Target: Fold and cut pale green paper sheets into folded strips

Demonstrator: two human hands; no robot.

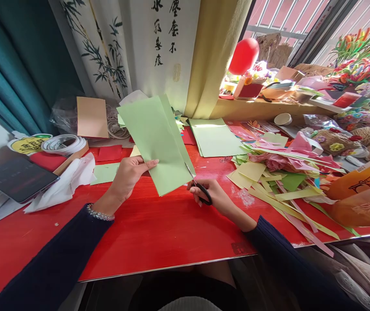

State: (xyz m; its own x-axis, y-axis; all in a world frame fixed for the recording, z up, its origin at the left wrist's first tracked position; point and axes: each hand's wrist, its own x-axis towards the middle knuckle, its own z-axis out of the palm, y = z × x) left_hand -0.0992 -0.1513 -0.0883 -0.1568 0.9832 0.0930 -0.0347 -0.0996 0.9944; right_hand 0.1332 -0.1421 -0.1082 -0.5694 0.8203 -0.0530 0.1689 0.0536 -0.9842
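Note:
A light green paper sheet (pixel 159 142) is held up over the red table, tilted, with a second layer or fold along its right side. My left hand (pixel 129 178) pinches its lower left edge, thumb on top. In my right hand (pixel 213 195) are black-handled scissors (pixel 204 194), fingers through the handles. Their blades meet the sheet's lower right edge, where the paper lies partly between them. Behind and to the right, a stack of pale green paper (pixel 216 138) rests on the table.
The red table (pixel 159 237) spans the view. Paper strips (pixel 288 194) pile up at right beside an orange bag (pixel 362 185). At left are a black tablet-like device (pixel 19 178), white tissue (pixel 64 183) and a white roll (pixel 63 144). A windowsill with crafts stands behind.

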